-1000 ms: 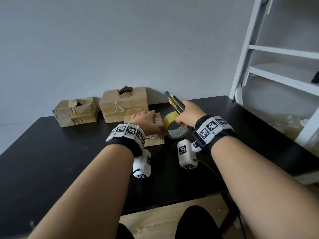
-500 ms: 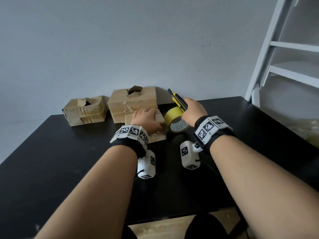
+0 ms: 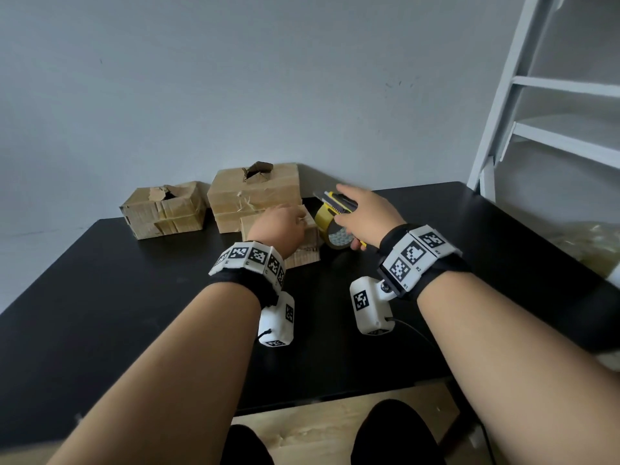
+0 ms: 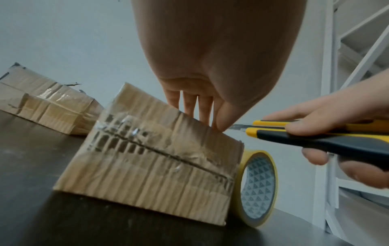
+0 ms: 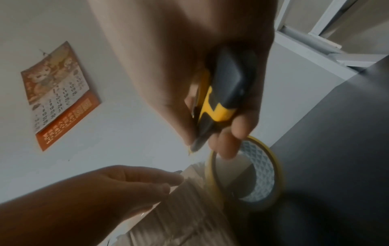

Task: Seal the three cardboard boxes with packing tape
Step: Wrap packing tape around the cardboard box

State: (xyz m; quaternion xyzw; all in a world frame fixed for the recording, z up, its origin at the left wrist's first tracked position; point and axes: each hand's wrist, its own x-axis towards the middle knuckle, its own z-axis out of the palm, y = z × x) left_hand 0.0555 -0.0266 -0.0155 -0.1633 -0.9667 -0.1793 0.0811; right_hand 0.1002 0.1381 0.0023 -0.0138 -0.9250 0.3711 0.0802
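Three taped cardboard boxes stand at the back of the black table [image 3: 134,313]: a left box [image 3: 164,209], a larger middle box [image 3: 255,193] and a small front box [image 3: 307,255]. My left hand [image 3: 285,219] lies on top of the small box [image 4: 151,166], its straight fingers [image 4: 202,106] pressing at the right top edge. A yellow tape roll [image 3: 332,229] stands on edge against the box's right side. My right hand [image 3: 362,213] grips a yellow-black utility knife [image 4: 315,141] above the roll [image 4: 258,186]. Its blade tip points at my left fingertips.
A white ladder-like frame [image 3: 523,95] rises at the table's right rear corner. A grey wall runs close behind the boxes, with a calendar [image 5: 58,94] hanging on it. Crumpled clear plastic [image 3: 590,243] lies off the table's right edge.
My right hand has tipped the knife from pointing up to nearly level, bringing the blade toward the small box's right edge. The left hand has stayed on that box.
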